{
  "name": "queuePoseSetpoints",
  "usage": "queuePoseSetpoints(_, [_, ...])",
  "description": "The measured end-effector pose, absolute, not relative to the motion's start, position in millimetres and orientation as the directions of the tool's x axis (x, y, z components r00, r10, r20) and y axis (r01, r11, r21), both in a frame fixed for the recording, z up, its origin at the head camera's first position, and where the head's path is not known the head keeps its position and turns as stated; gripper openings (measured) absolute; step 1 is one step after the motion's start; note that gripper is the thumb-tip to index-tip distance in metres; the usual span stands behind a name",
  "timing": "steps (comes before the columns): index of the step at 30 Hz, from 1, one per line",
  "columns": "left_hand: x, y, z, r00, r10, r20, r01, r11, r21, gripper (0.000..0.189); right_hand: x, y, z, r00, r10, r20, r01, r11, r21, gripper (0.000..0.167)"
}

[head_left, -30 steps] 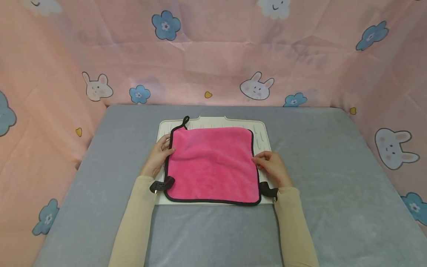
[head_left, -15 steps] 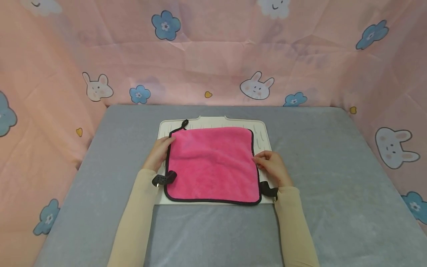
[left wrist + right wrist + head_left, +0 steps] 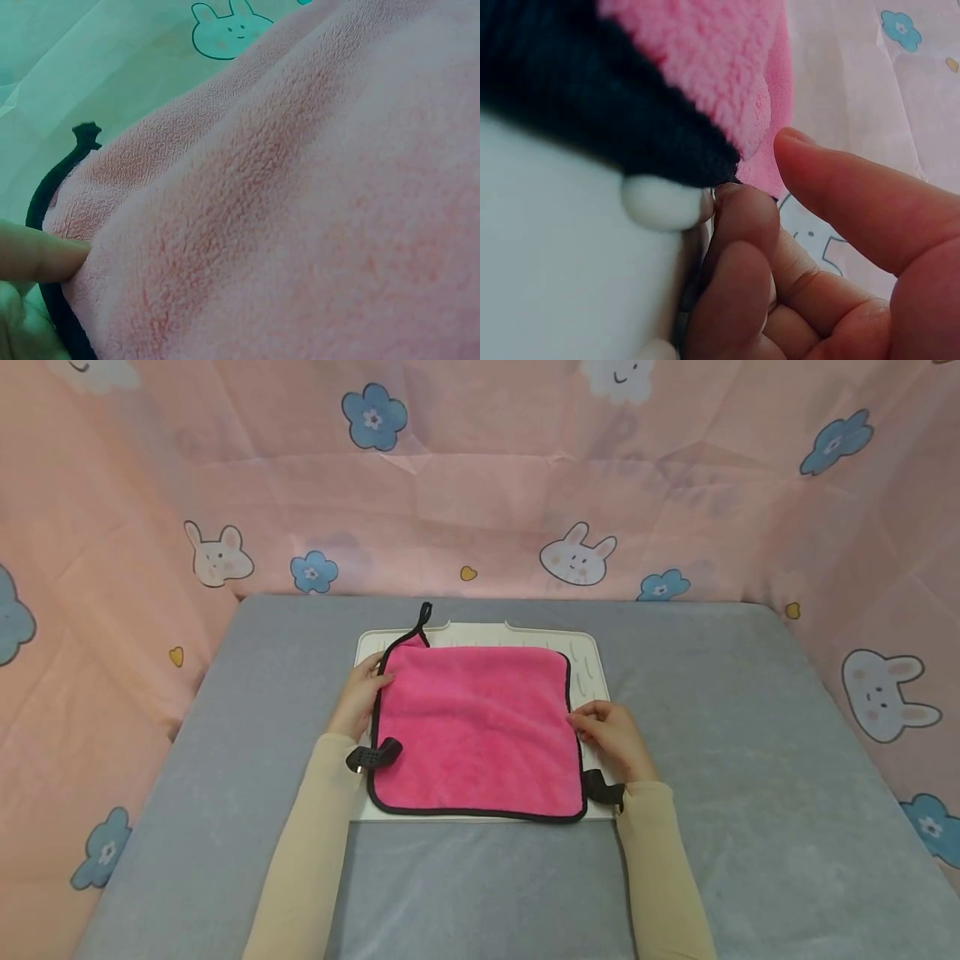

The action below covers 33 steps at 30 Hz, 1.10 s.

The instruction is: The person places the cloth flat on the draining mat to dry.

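Head view: a pink cloth (image 3: 480,735) lies over a pale board (image 3: 591,670) on the grey table (image 3: 750,735). The left hand (image 3: 357,697) pinches the cloth's left edge, thumb on top. The right hand (image 3: 615,735) touches the opposite edge with curled fingers; I can't tell whether they grip it.

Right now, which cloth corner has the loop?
Far corner of the cloth, by the left hand: a black loop sticks out; the others have only black trim.
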<state>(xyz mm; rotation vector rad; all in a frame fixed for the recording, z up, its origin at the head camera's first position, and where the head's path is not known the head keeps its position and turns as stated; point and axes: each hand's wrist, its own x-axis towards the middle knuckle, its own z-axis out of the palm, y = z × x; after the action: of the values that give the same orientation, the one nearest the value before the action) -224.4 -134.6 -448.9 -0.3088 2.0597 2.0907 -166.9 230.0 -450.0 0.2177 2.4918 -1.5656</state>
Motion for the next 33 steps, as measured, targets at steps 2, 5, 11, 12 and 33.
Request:
queuePoseSetpoints(2, [-224.2,-135.2,-448.4,-0.961,-0.006,-0.277,-0.276,-0.035,0.960,0.045,-167.1,229.5,-450.4,-0.973,0.022,-0.232,0.219,0.427,-0.877,0.026])
queuePoseSetpoints(5, [-223.9,-135.2,-447.6,-0.958,-0.007,-0.288,-0.286,-0.077,0.955,0.043,-167.0,229.5,-450.6,-0.973,0.021,-0.228,0.215,0.424,-0.880,0.025])
queuePoseSetpoints(11, [-223.4,-134.4,-445.9,-0.956,-0.016,-0.292,-0.290,-0.084,0.953,0.040,-166.9,229.3,-451.0,-0.972,0.022,-0.233,0.221,0.418,-0.881,0.024])
queuePoseSetpoints(12, [-223.4,-134.3,-445.8,-0.956,-0.018,-0.292,-0.290,-0.068,0.955,0.039,-166.9,229.2,-451.0,-0.972,0.026,-0.234,0.224,0.414,-0.882,0.024])
queuePoseSetpoints(33, [-213.3,-129.9,-448.2,-0.951,-0.129,-0.279,-0.290,0.069,0.955,0.041,-166.8,231.8,-449.9,-0.971,0.030,-0.236,0.224,0.443,-0.868,0.026])
